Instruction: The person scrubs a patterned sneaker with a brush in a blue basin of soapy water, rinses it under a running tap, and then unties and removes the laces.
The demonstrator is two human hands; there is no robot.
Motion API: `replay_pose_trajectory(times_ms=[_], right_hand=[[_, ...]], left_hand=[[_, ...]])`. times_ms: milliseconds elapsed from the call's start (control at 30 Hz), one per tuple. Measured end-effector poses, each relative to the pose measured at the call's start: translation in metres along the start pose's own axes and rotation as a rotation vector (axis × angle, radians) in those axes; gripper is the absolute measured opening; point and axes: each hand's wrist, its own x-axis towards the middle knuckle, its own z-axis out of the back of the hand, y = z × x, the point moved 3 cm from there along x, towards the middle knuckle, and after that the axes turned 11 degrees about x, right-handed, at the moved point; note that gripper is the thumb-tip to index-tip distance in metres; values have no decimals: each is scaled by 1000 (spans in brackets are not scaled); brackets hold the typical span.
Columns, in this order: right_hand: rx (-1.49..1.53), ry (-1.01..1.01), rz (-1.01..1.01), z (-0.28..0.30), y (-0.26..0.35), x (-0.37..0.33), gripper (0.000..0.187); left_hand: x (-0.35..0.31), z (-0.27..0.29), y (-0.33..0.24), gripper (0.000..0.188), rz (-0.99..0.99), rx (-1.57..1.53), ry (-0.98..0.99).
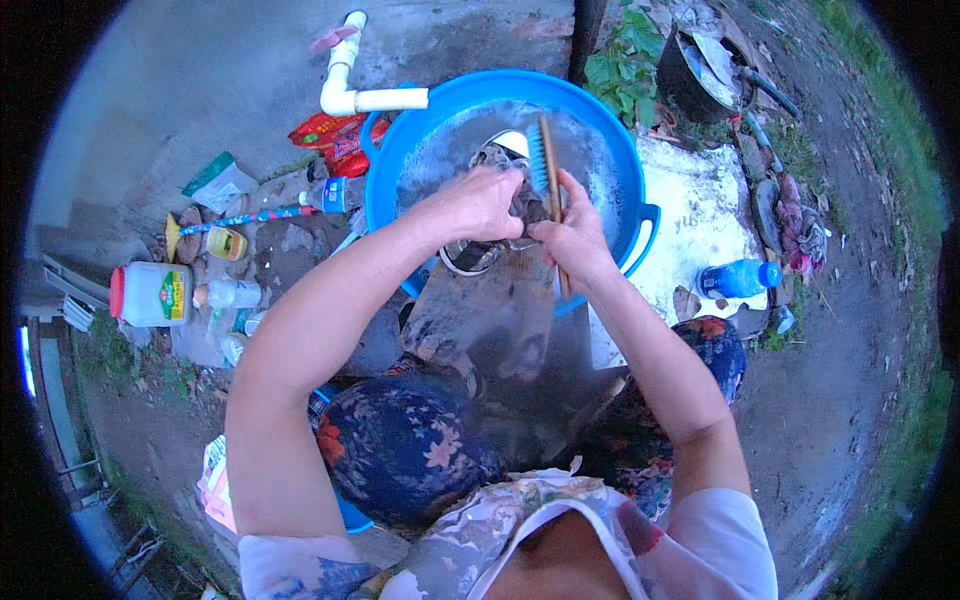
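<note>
While the left hand (pixel 485 203) gripped the dark, wet shoe (pixel 513 143), its fingers bent down over the upper, the right hand (pixel 578 238) was closed around the wooden handle of a brush (pixel 554 185), as the head view showed. The brush stood lengthwise beside the shoe, blue bristles facing left, toward it. The shoe was over the near part of a blue tub (pixel 625 150), its white-edged end away from the person; the left hand hid much of its middle. Suds (pixel 590 150) whitened the water. A board (pixel 480 310) reached from near the knees to the tub. Beyond, at the left, was a white tap (pixel 342 75); a blue bottle (pixel 738 280) lay on a white slab (pixel 695 215) at the right.
</note>
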Motion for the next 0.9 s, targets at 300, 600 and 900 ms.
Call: replay_pose_trajectory(times_ms=[300, 600, 900], right_hand=[[151, -58, -231, 0, -2, -14, 78], [207, -91, -91, -11, -35, 4, 78], [178, -41, -77, -38, -62, 5, 80]], left_hand=[[-40, 3, 14, 28, 423, -240, -320], [0, 24, -25, 13, -100, 670, 276], [-7, -18, 14, 29, 219, 456, 512]])
